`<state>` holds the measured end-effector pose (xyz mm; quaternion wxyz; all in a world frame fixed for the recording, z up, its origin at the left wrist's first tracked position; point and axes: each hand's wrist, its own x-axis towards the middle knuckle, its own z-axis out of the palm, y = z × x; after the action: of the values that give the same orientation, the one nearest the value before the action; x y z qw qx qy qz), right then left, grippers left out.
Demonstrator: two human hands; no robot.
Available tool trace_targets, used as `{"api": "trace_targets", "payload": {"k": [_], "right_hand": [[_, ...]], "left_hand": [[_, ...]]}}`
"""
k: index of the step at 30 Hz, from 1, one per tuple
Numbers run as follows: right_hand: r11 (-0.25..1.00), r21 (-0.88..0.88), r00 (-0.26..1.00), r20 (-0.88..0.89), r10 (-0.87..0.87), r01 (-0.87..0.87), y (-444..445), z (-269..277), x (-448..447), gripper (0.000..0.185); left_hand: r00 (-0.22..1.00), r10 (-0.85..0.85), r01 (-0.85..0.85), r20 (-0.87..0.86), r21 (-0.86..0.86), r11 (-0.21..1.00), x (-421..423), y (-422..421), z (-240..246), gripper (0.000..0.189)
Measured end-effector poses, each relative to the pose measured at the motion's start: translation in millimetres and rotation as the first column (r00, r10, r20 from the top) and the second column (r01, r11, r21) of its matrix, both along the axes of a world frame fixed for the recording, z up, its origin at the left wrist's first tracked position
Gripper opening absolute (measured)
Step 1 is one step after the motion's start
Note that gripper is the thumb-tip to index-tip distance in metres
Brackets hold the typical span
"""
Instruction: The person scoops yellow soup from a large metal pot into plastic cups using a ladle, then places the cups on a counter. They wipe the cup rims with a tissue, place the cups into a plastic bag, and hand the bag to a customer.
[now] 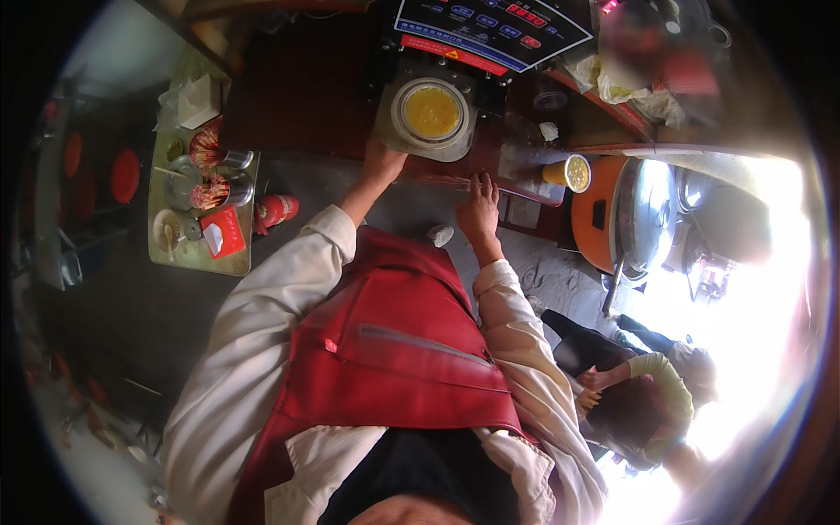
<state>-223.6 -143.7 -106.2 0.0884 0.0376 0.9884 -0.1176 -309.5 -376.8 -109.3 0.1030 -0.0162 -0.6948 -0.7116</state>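
A cup sealing machine with a lit control panel stands in front of me. Its metal cup tray sticks out towards me. Held in the tray's round opening is a cup of yellow drink, seen from above. My left hand is at the tray's near left corner; its fingers are hidden under the tray, so their grip cannot be told. With nothing in it, my right hand lays its fingertips on the counter's front edge. Right of it, another filled cup stands near the counter's corner.
Beyond the counter, a large orange pot with a metal lid stands right. Left, a small table bears chopsticks and a red tissue box. A red fire extinguisher is beside it. Another person is at lower right.
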Motion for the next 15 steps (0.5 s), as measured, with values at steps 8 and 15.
{"api": "trace_targets", "payload": {"k": [8, 15], "right_hand": [[0.998, -0.059, 1.0, 0.019, 0.002, -0.001, 0.3, 6.7, 1.7, 0.082], [0.993, 0.114, 0.998, -0.045, 0.033, -0.027, 8.4, -17.0, 3.0, 0.066]], "left_hand": [[0.999, -0.04, 0.038, -0.003, -0.207, 0.978, -16.8, -6.0, -5.0, 0.045], [0.929, -0.141, 0.053, 0.341, 0.256, 0.965, 4.8, -23.9, -23.3, 0.054]]}}
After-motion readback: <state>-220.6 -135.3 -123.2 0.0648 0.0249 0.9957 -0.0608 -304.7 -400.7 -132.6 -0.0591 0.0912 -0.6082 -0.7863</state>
